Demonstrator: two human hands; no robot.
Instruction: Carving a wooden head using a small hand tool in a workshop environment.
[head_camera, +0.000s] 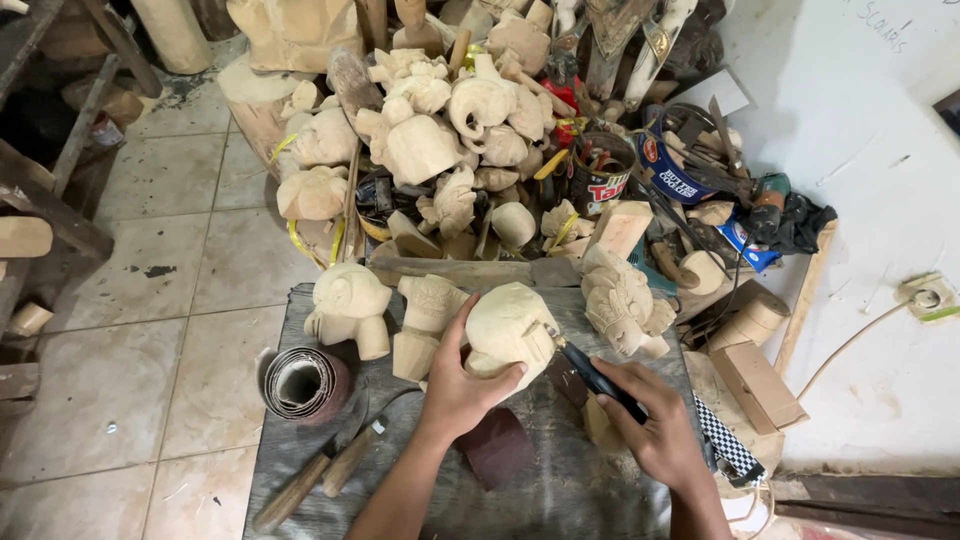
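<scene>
- We see a pale, unfinished wooden carving (510, 325) standing on the dark grey work board (560, 490), near its far edge and roughly at its middle.
- The left hand (462, 385) is wrapped around the carving's near side, thumb up along its left flank and fingers curled under its lower front, so it is closed on the piece.
- The right hand (655, 425) is closed around a black-handled carving knife (600, 380); the knife's tip meets the carving's right edge.
- Just left of the carving stand two more pale figures on the same board: a small vase-like one (425, 320) touching or nearly touching it, and a rounded elephant-like one (348, 305) further left.
- To the right, a carved figure with deep leaf-like cuts (622, 305) sits at the board's far right corner.
- A roll of sandpaper (303, 383) lies at the board's left edge, and two wooden-handled chisels (320, 480) lie on the board below it.
- A dark reddish piece of sandpaper (498, 447) lies between our forearms.
- Beyond the board, a heap of rough carvings (440, 120) is piled on the tiled floor (180, 290), with tins (600, 175) of tools beside it.
</scene>
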